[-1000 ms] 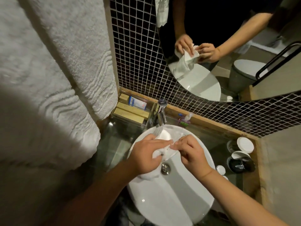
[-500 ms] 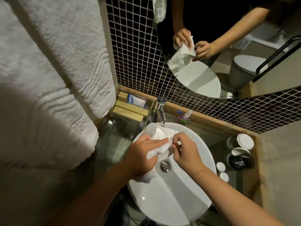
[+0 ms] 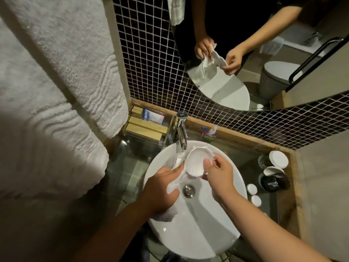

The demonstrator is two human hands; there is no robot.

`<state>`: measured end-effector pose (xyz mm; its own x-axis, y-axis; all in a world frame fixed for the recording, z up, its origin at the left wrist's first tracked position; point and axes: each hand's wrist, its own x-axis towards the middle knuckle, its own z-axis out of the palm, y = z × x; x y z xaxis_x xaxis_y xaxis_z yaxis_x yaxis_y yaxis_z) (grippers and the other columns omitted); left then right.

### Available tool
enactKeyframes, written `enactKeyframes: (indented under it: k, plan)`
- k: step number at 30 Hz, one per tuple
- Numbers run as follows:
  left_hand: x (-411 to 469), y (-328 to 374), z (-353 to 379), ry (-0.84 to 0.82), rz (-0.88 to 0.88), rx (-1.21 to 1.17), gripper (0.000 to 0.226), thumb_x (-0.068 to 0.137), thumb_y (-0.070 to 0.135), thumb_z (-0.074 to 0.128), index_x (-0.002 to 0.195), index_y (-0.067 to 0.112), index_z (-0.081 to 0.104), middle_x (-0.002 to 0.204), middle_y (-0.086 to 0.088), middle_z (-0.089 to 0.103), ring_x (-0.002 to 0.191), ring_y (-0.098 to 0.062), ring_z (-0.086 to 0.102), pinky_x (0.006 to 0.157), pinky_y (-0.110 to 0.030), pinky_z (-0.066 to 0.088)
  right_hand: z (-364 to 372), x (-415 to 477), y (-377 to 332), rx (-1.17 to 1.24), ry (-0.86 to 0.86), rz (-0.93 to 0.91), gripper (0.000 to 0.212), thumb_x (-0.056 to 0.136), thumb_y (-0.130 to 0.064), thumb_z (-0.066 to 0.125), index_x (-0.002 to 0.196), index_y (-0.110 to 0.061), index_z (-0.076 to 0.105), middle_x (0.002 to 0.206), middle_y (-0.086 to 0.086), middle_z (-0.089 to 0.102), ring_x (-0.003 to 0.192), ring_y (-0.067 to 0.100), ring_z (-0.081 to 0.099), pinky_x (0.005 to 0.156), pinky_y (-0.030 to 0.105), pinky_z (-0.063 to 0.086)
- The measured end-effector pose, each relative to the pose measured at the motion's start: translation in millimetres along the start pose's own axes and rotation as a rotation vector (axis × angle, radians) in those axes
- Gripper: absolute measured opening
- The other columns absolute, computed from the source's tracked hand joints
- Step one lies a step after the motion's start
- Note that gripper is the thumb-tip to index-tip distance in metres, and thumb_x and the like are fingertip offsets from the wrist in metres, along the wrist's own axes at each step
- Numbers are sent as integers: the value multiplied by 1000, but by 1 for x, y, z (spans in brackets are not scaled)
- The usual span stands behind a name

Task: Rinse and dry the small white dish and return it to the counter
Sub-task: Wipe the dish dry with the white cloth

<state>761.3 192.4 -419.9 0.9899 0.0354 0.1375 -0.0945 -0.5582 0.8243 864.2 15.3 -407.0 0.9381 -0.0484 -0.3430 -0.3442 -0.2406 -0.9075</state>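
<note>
Now, over the basin (image 3: 198,233), our left hand (image 3: 160,191) clutches a white cloth (image 3: 177,181) under the shell-shaped dish (image 3: 195,161); our right hand (image 3: 220,176) pinches its rim. Light, rigid, probably slippery and breakable: best held by the scalloped edge.

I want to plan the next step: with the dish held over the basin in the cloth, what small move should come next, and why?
Probably wipe the dish's hollow with the cloth: the left hand cups it from below, and the right hand pinches only its edge.
</note>
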Motion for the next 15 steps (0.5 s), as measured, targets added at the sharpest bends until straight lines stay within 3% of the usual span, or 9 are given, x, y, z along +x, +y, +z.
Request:
enactKeyframes:
  k: [3, 6, 7, 9, 12, 15]
  plan:
    - [0, 8, 14, 51, -6, -89, 82, 74, 10, 65, 149, 26, 37, 93, -1, 59, 86, -15, 57, 79, -29, 52, 16, -11, -3, 305, -35, 354, 13, 101, -11, 59, 99, -1, 66, 87, 14, 70, 75, 28, 69, 61, 36, 60]
    - [1, 10, 21, 82, -125, -153, 82, 80, 21, 67, 149, 46, 32, 116, -5, 64, 105, -15, 60, 94, -26, 50, 27, -24, -8, 484, -129, 558, 16, 101, -15, 59, 108, -3, 66, 74, 9, 75, 57, 18, 71, 56, 31, 56]
    - [1, 10, 22, 91, -132, -161, 81, 81, 24, 67, 149, 50, 31, 117, -4, 64, 106, -15, 60, 95, -26, 50, 29, -27, -8, 529, -164, 588, 17, 101, -16, 60, 109, -2, 65, 67, 6, 72, 52, 15, 68, 51, 28, 54]
    - [1, 8, 22, 123, -101, -127, 78, 82, 25, 69, 150, 40, 35, 113, -3, 64, 104, -17, 62, 93, -31, 54, 31, -32, -9, 588, -242, 602, 24, 100, -18, 62, 116, -1, 63, 65, 5, 70, 52, 13, 67, 47, 25, 53]
    - [1, 1, 22, 188, -82, -44, 68, 81, 24, 72, 145, 19, 49, 109, -4, 67, 99, -16, 64, 90, -33, 56, 34, -37, -13, 570, -344, 605, 31, 98, -24, 67, 119, -3, 64, 65, 5, 70, 57, 14, 70, 55, 27, 56]
    - [1, -6, 22, 204, -91, 46, 62, 81, 21, 72, 140, 14, 55, 106, -5, 68, 95, -17, 64, 86, -37, 58, 41, -37, -14, 561, -341, 616, 31, 97, -25, 67, 119, -3, 64, 60, 3, 69, 54, 12, 69, 55, 26, 56]
